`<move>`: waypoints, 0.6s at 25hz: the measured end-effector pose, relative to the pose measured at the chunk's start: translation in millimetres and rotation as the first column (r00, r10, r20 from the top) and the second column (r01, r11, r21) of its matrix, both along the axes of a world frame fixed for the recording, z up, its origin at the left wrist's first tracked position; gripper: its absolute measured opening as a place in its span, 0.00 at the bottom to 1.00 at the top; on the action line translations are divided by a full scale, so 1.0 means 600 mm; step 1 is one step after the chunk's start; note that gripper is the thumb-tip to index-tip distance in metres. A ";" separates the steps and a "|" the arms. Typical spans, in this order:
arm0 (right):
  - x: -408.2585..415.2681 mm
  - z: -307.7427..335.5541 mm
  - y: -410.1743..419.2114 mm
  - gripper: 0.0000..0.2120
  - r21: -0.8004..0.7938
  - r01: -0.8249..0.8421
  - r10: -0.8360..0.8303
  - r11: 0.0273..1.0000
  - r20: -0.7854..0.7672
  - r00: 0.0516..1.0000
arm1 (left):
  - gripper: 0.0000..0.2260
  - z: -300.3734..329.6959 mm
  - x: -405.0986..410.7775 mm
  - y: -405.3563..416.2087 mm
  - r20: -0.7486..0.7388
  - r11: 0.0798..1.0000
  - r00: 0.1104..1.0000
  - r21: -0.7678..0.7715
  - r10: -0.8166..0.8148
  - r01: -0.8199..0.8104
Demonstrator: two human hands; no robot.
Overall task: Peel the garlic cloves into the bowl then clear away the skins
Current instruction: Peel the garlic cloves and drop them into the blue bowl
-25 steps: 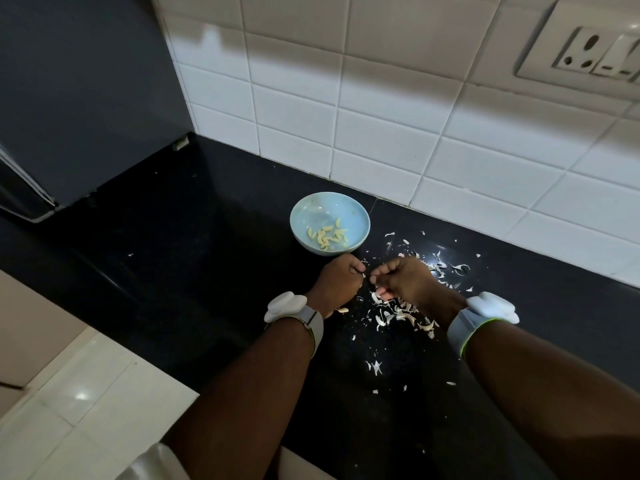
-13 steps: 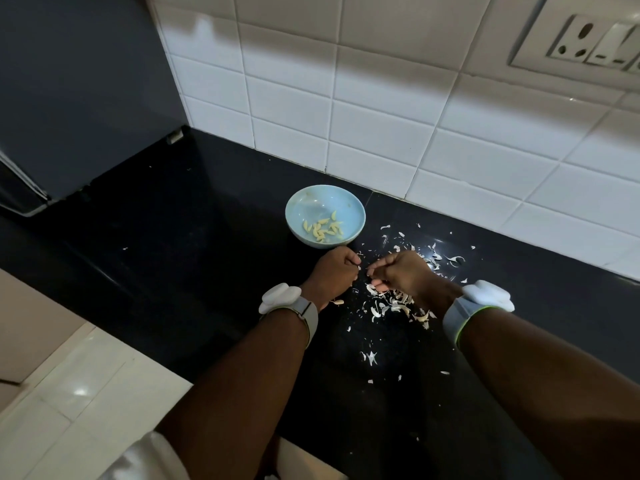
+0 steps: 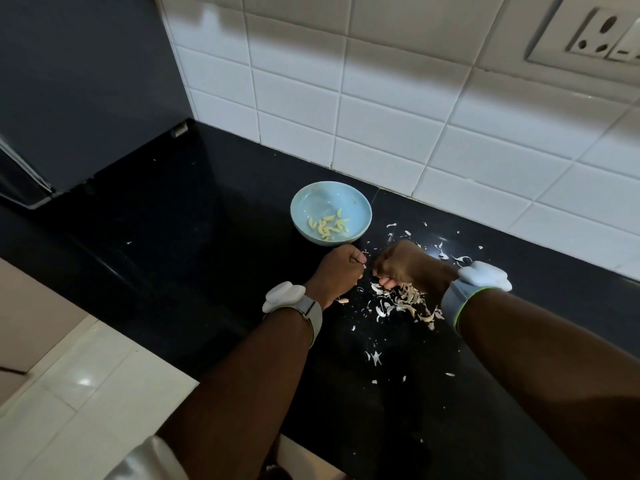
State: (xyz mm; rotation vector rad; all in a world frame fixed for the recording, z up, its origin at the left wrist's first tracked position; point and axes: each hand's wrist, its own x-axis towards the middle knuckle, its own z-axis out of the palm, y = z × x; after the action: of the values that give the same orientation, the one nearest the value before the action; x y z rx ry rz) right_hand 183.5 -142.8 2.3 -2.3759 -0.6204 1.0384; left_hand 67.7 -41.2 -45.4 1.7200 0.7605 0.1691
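Note:
A pale blue bowl stands on the black counter and holds several peeled garlic cloves. Just in front of it, my left hand is curled, its fingertips pinching a small garlic clove that is mostly hidden. My right hand is curled a finger's width to the right, fingertips turned toward the left hand; what it pinches is hidden. A heap of garlic skins lies under and in front of the right hand. One loose clove lies by my left wrist.
Skin flakes are scattered over the black counter nearer to me and toward the white tiled wall. A dark appliance stands at the left. A wall socket sits at the upper right. The counter's front edge runs along the lower left.
Both hands stayed in front of the bowl. Their fingertips, touching earlier, now show a small gap between them. The view shifted slightly.

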 end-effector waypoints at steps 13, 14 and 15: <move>-0.031 -0.013 -0.047 0.06 0.391 0.208 -0.219 0.897 -0.016 0.976 | 0.11 0.004 -0.002 -0.005 0.077 0.999 0.996 -0.009 -0.041 0.042; -0.037 -0.008 -0.053 0.04 0.442 0.251 -0.241 0.861 -0.080 0.967 | 0.11 0.010 -0.002 -0.008 0.096 0.998 0.994 -0.033 -0.048 0.051; -0.042 -0.004 -0.056 0.02 0.475 0.290 -0.253 0.831 -0.140 0.957 | 0.10 0.016 -0.003 -0.010 0.121 0.996 0.992 -0.069 -0.047 0.055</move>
State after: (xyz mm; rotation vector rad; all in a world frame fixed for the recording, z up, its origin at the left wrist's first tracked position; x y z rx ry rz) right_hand 158.0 -176.3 -0.2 -1.8979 -0.4361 0.7287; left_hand 65.8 -47.5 -35.8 1.6440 0.6267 0.2050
